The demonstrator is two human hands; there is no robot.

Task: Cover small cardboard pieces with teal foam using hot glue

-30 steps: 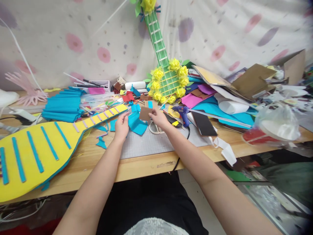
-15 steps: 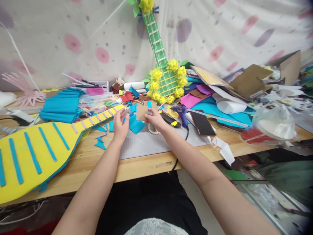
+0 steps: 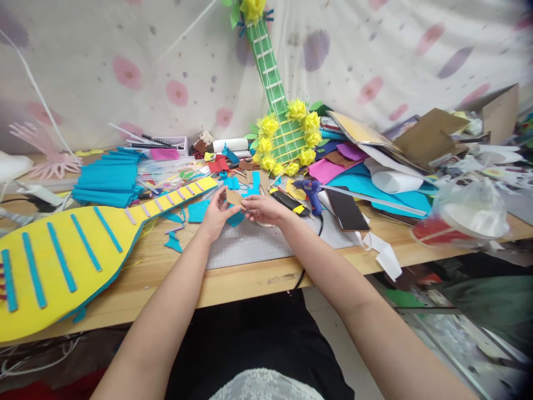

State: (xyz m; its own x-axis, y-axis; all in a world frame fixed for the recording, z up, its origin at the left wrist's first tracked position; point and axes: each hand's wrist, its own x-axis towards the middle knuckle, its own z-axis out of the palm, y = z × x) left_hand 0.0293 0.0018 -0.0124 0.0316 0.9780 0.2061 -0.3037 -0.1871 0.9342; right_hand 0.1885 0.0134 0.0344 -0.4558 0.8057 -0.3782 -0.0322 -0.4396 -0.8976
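Note:
Between my two hands, above the grey mat (image 3: 250, 253), is a small piece of brown cardboard (image 3: 234, 198). My left hand (image 3: 219, 215) grips its left side, thumb toward the front. At its right edge, the fingertips of my right hand (image 3: 264, 210) pinch it. Blue paper scraps (image 3: 200, 211) lie beneath and around both hands. To the left, the neck of a yellow paper guitar (image 3: 79, 244) with blue strips ends close to my left hand. A blue glue gun (image 3: 311, 194) rests right of my right hand.
A green paper guitar (image 3: 287, 136) with yellow flowers leans on the curtain at the back. A black phone (image 3: 346, 208) lies at the right, near stacked paper and cardboard (image 3: 428, 136). A red-and-white tub (image 3: 441, 228) in plastic stands at the right edge.
The cardboard, earlier in my right hand alone, is now tilted between both hands. My left hand has moved right and closed on it. The view has shifted slightly.

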